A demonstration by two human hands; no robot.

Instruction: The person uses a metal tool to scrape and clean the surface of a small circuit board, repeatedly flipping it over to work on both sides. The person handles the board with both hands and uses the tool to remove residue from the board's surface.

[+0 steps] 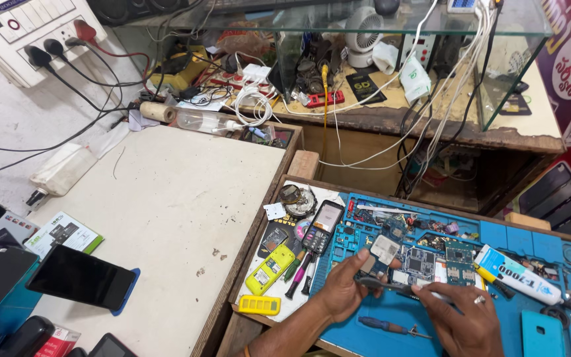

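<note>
both hands work over the blue mat on the surface. the left hand has its grip closed on one end of a thin dark phone part, thumb on top and fingers beneath, holding it just above the mat. the right hand is closed around a slim pale tool whose tip meets the other end of that part; a ring shows on one finger.

judged state of work: disassembly looks well advanced. bare circuit boards lie loose on the mat just beyond the hands, and a yellow phone shell and a dark keypad phone lie to the left, apart from the hands. the held part is not yet set down or joined to anything. a screwdriver lies unused on the mat below the left hand, and a white glue tube rests to the right, capped as far as can be told. whether the part is being opened or closed up cannot be told.
</note>
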